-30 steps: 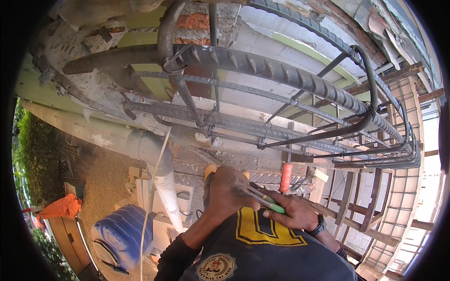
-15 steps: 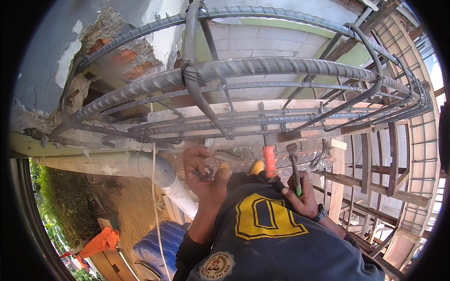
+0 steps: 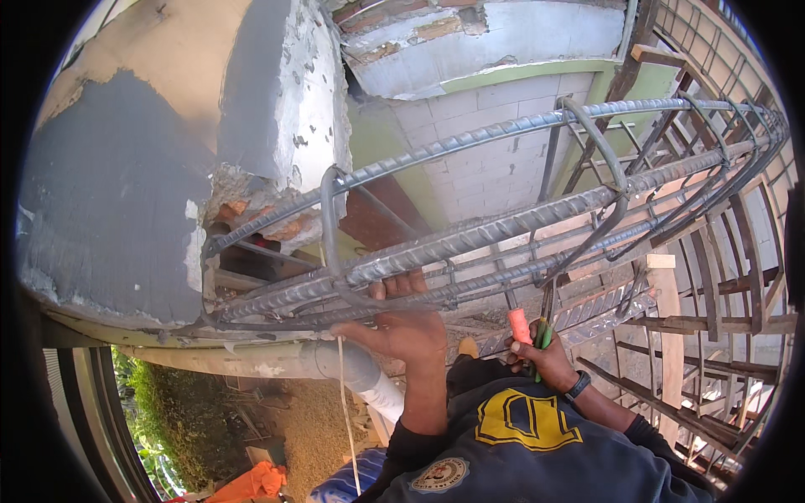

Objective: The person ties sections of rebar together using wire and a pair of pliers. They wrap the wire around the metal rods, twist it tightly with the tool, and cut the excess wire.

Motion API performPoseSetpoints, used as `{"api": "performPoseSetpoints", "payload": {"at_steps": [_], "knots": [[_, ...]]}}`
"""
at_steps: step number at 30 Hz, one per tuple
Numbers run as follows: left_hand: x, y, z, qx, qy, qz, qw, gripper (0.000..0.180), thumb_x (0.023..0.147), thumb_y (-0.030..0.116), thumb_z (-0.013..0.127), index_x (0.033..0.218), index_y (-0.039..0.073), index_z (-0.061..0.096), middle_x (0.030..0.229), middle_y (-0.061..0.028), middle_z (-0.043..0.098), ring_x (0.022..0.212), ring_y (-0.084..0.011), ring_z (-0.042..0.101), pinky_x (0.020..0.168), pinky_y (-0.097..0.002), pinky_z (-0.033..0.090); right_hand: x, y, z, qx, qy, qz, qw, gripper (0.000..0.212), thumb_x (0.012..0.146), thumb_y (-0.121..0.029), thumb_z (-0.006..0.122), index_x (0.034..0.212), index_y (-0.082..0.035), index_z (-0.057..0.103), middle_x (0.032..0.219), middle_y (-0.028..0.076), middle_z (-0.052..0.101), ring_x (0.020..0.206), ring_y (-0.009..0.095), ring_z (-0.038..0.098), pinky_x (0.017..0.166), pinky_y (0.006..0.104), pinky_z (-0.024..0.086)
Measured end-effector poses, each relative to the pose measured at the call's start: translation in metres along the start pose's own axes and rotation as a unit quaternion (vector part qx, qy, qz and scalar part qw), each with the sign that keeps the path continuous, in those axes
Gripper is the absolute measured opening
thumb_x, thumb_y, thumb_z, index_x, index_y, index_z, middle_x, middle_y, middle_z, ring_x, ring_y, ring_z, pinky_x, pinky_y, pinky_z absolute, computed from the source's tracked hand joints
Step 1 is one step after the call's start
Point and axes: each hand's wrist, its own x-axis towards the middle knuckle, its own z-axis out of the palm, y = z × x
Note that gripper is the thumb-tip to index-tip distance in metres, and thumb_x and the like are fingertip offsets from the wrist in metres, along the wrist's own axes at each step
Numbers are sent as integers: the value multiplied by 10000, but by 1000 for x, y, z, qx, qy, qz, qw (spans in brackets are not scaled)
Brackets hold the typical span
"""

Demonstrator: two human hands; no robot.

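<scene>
The rebar cage [image 3: 503, 235] is held up in the air, just above and in front of both hands, and it runs away to the right. It is made of long ribbed steel bars with bent steel loops [image 3: 331, 243] tied round them. The left hand [image 3: 402, 327] is curled over a bar at the bottom of the cage, with the fingers hooked on top and the thumb stuck out to the left. The right hand [image 3: 545, 360] is closed round a tool [image 3: 530, 329] with an orange grip and a green grip, and the tool's tip is pointed up at the cage. The cage is judged to be very heavy and very stiff, so it will not bend or squash. The ribs make the bars rough, so they are not likely to slip in a hand. The ends of wire may be sharp. A bar is best gripped close to a loop, where the cage is tied tight. To the left of the left hand a broken concrete wall [image 3: 277, 109] is seen, with the bars going into it. Below the left hand a grey pipe [image 3: 352, 369] and a thin string [image 3: 345, 402] are seen.
</scene>
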Motion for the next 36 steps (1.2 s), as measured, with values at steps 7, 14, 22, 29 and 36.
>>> {"api": "performPoseSetpoints", "payload": {"at_steps": [7,14,22,29,36], "knots": [[27,-8,11,-65,-150,35,986,726,894,675,508,1209,29,608,1191,-179,632,1226,-393,541,1072,-555,432,9,1,-7,113,-22,66,991,540,891,-103,716,1349,-62,432,947,117,687,725,193,690,644,320,583],[24,-3,40,-28,-109,44,993,452,889,388,495,1107,-5,537,902,-143,557,970,-328,567,1014,-563,431,-1,3,-4,-43,18,-12,999,464,880,-151,728,1272,-20,517,838,43,649,652,115,630,587,258,502],[33,2,27,4,-95,18,995,470,777,455,545,953,19,543,912,-106,532,1014,-284,545,995,-456,422,-7,12,-8,-85,41,-27,995,579,857,-179,737,1344,15,490,854,40,644,665,97,614,617,255,510],[35,4,26,48,-107,56,991,485,807,496,653,923,48,506,938,-81,506,972,-257,535,1002,-442,403,-15,3,-9,-68,44,-18,997,509,862,-156,722,1301,4,518,807,26,632,649,97,603,605,255,498],[25,-8,46,45,-3,93,995,518,817,533,569,921,26,538,927,-72,506,946,-226,541,980,-438,419,-3,47,-3,241,-75,59,966,284,867,-234,709,1066,-70,590,737,11,601,598,95,559,534,241,428]]}}
